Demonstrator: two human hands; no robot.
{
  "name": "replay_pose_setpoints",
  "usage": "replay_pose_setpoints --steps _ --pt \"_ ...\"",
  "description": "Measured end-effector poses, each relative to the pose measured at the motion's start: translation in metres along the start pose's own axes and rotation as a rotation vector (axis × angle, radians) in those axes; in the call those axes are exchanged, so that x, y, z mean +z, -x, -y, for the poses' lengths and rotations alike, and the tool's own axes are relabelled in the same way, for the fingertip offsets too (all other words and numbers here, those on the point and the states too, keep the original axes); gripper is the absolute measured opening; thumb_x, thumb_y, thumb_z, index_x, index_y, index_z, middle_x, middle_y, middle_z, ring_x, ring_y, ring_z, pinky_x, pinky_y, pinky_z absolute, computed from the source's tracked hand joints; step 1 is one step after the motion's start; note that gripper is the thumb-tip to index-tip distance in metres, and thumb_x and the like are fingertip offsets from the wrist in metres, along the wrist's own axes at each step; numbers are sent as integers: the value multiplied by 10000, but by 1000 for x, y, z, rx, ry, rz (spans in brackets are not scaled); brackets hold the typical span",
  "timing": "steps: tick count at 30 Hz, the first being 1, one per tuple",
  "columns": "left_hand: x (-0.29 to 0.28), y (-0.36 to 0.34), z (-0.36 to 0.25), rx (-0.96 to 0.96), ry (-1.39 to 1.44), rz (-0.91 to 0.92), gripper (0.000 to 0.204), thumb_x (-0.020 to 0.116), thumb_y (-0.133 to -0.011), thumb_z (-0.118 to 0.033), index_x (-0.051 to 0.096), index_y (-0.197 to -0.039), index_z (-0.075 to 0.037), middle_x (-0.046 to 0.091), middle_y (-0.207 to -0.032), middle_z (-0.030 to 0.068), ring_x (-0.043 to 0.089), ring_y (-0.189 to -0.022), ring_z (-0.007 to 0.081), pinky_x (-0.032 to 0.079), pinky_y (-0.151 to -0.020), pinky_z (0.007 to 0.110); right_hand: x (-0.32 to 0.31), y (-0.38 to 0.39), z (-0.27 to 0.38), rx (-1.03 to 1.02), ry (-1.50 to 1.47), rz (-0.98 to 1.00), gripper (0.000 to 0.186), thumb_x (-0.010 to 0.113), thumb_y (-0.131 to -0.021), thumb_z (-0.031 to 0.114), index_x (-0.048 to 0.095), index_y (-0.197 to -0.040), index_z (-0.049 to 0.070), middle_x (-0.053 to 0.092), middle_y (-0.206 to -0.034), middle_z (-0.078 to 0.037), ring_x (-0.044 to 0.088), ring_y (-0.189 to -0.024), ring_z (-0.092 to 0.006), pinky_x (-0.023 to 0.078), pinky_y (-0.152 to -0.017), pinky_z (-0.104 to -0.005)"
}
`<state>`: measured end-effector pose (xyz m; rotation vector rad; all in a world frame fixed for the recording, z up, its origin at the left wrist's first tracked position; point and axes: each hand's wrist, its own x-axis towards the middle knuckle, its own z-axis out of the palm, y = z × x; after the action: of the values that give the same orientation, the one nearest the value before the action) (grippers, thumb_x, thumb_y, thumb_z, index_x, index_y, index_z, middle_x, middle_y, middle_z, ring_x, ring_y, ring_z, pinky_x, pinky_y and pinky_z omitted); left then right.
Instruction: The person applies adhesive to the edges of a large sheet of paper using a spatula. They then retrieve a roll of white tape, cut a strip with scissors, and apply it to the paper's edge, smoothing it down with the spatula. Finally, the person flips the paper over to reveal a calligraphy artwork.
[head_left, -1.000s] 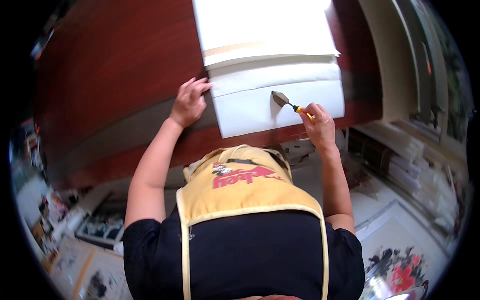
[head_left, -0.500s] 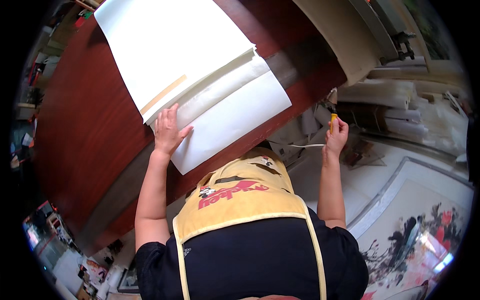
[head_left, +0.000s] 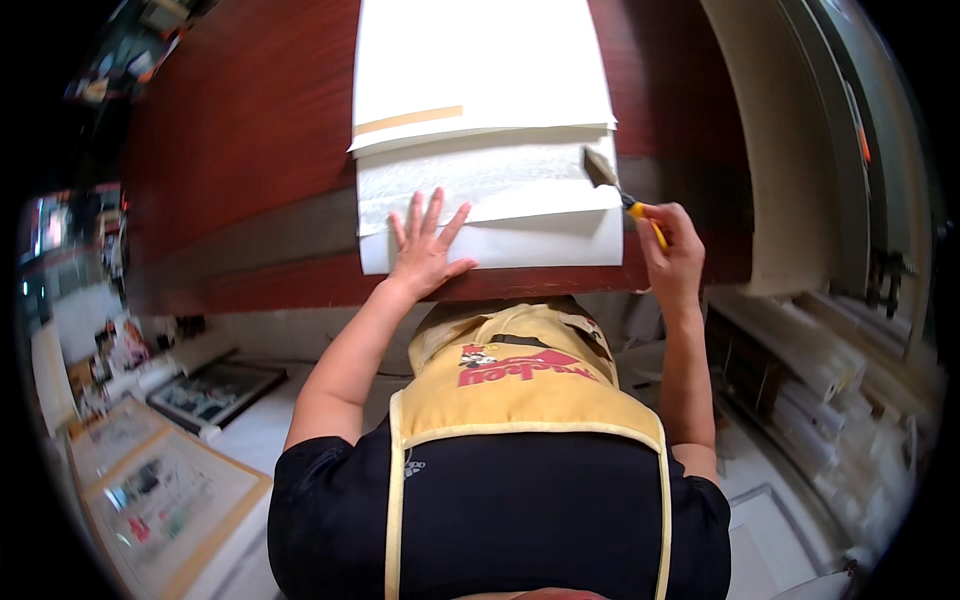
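My right hand (head_left: 672, 250) grips a small iron (head_left: 600, 168) by its yellow-and-black handle; a pale cord shows by the wrist. Its pointed, flat metal head is over the right end of a thin, translucent paper strip (head_left: 500, 180). My left hand (head_left: 425, 245) lies with fingers spread on the strip's lower left part and the white sheet (head_left: 550, 240) beneath. Beyond the strip, a large white sheet (head_left: 490, 60) has a tan band (head_left: 410, 119) near its lower left edge.
The dark red wooden table (head_left: 250, 180) ends just in front of my yellow apron (head_left: 520, 400). A cream panel (head_left: 790, 150) borders its right side. Framed paintings (head_left: 170, 500) lie at lower left, and rolled papers (head_left: 800, 370) are stacked at right.
The iron has come from beyond the table's right edge to over the strip. My left hand has shifted right along the paper, fingers now spread wider. The view has turned, squaring up the table.
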<state>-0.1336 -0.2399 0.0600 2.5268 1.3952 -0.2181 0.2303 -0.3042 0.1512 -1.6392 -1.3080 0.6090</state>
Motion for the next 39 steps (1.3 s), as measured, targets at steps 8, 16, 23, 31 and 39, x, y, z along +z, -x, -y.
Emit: replay_pose_setpoints --steps 8,16,23,31,39 --pt "27 32 -1 50 129 -204 994 653 -852 -633 200 -1613 -180 136 -1680 102 121 -1546 329 91 -1220 619 149 -36 40 -129 314 478 89 671 -930 181 642 -967 106 647 -898 -103 673 -756 -332 531 -663 -441" --pt "19 36 4 75 282 -177 859 584 -907 -592 313 -1559 -103 241 -1624 131 195 -1502 356 91 -1198 643 267 -34 94 -231 486 664 136 612 -949 262 654 -972 134 645 -935 -99 682 -814 -337 546 -695 -463" --pt "6 24 12 122 309 51 922 552 -880 -684 276 -1585 -159 179 -1665 109 74 -1546 322 72 -1179 649 280 -17 108 -182 489 675 125 594 -961 250 607 -1012 136 630 -962 -131 674 -806 -392 547 -688 -496" --pt "30 27 26 200 -5 -255 982 658 -788 -706 339 -1563 -194 348 -1542 30 294 -1409 237 152 -1176 540 120 14 26 128 762 40 87 638 -959 248 593 -977 176 630 -913 -67 669 -747 -357 547 -608 -477" --pt "7 16 23 243 108 -183 840 694 -831 -572 414 -1488 -131 405 -1466 107 344 -1353 302 193 -1145 527 21 43 -33 361 624 -375 122 639 -973 206 604 -964 89 632 -883 -56 661 -774 -246 524 -650 -389"
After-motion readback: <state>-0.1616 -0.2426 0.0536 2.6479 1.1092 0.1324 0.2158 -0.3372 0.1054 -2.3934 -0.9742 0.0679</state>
